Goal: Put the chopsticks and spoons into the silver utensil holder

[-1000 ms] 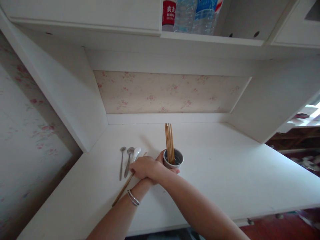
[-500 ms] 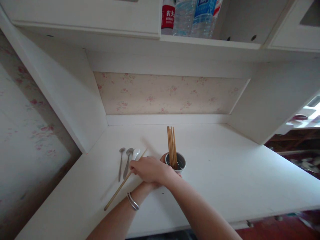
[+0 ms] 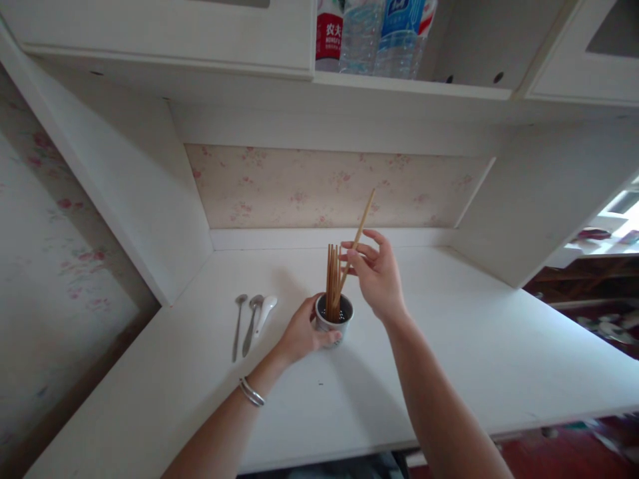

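My left hand [image 3: 305,332] is wrapped round the side of a grey metal cup [image 3: 333,324], which stands upright on the white desk [image 3: 429,359]. Several brown chopsticks [image 3: 331,279] stand in the cup. Above its right side, my right hand [image 3: 377,273] pinches one lighter chopstick [image 3: 364,216] between thumb and fingers. That chopstick tilts up to the right, its lower end at the cup's opening. To the left lie two metal spoons [image 3: 238,329] and a white spoon [image 3: 266,311], side by side and touched by neither hand.
Water bottles [image 3: 360,36] stand in an open compartment of the white cabinet [image 3: 164,40] overhead. White side panels [image 3: 134,173] flank the desk at left and right. Floral wallpaper [image 3: 299,189] covers the back.
My right hand has carried the chopstick from beside the spoons, over my left arm, to the cup, turning it steeper. My left hand still holds the cup.
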The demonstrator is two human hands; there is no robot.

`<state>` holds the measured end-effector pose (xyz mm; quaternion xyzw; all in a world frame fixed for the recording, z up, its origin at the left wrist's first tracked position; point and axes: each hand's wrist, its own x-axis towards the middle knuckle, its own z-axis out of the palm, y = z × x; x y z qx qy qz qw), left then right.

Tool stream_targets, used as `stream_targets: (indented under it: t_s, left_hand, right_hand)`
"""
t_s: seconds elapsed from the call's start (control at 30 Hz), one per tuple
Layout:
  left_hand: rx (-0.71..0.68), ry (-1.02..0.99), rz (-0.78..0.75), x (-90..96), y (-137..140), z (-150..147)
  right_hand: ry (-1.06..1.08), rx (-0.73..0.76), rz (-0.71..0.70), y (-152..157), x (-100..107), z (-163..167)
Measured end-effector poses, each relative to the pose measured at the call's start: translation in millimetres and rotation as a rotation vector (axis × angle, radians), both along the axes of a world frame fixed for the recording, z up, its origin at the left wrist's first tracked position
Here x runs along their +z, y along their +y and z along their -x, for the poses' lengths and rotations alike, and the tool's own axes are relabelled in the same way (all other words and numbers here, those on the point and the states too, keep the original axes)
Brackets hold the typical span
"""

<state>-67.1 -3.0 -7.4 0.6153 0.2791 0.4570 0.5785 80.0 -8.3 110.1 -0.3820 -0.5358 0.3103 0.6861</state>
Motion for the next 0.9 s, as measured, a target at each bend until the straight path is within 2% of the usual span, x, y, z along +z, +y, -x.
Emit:
stream_targets:
  t_s: [0.1, 0.3, 0.53, 0.73, 0.9]
  left_hand:
    - [-0.003, 0.000, -0.034, 0.1, 3.4, 0.6]
    - [0.074, 0.027, -0.066, -2.6, 5.4, 1.3]
    - [0.092, 0.016, -0.065, -10.0, 9.4, 2.2]
    - [0.110, 0.027, -0.079, -13.4, 10.7, 1.9]
    - [0.115, 0.032, -0.064, -10.8, 10.6, 2.8]
  right_hand:
    - [0.004, -0.106, 0.068, 13.3, -11.6, -23.9]
    - [0.010, -0.087, 0.253, 22.0, -44.1, -26.2]
    - [-0.371, -0.193, 0.327, 29.1, -71.1, -13.3]
    - [-0.432, -0.235, 0.354, 19.6, -80.8, -5.5]
    - [-0.465, -0.204, 0.346, 11.4, -81.1, -6.9]
